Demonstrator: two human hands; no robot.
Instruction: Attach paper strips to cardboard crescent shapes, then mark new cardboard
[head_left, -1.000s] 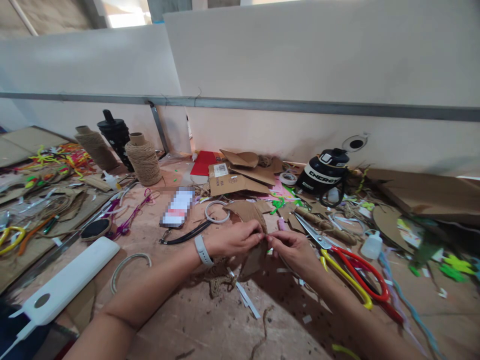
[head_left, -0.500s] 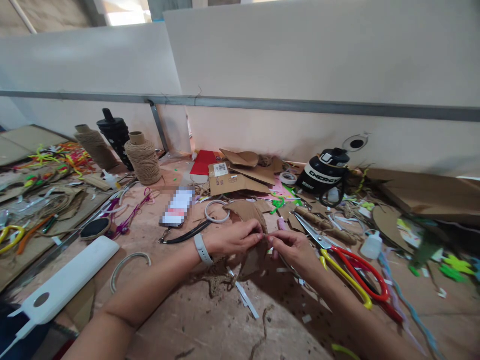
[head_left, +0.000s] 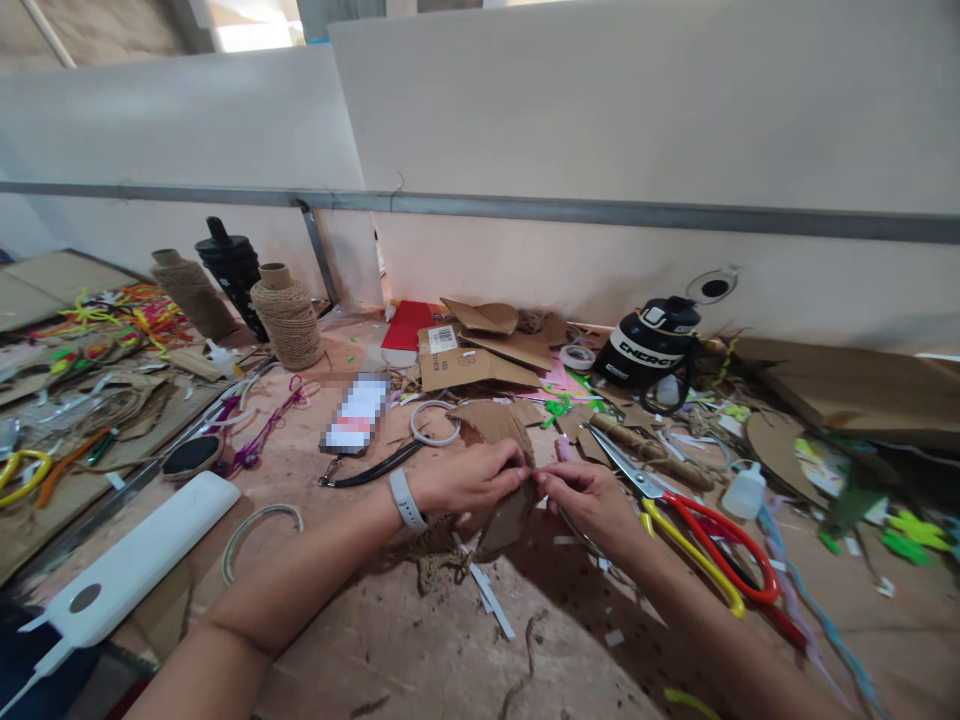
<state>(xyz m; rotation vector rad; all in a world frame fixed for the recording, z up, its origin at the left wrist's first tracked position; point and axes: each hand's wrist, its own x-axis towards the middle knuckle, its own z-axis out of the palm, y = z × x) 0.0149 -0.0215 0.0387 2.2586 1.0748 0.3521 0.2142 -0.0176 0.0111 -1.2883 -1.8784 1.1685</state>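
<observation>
My left hand (head_left: 480, 475), with a grey watch band at the wrist, lies across a curved piece of cardboard (head_left: 510, 525) and is closed on it near its right edge. My right hand (head_left: 585, 490) is pinched at that same edge, its fingertips almost touching the left ones. What lies between the right fingertips is too small to make out. Below the left hand is a loose tangle of brown twine (head_left: 435, 565), beside thin white paper strips (head_left: 491, 600). A silver ring (head_left: 435, 424) sits at the cardboard's upper left.
Red-handled scissors (head_left: 720, 545) and a small glue bottle (head_left: 745, 490) lie right of my right hand. A phone (head_left: 356, 415) is further left, with twine spools (head_left: 285, 320) behind it. A black bottle (head_left: 649, 345) stands at the back. A white glue gun (head_left: 142, 560) lies left.
Both hands stay at the cardboard's edge; the fingertips shift only very slightly. Nothing else has visibly moved.
</observation>
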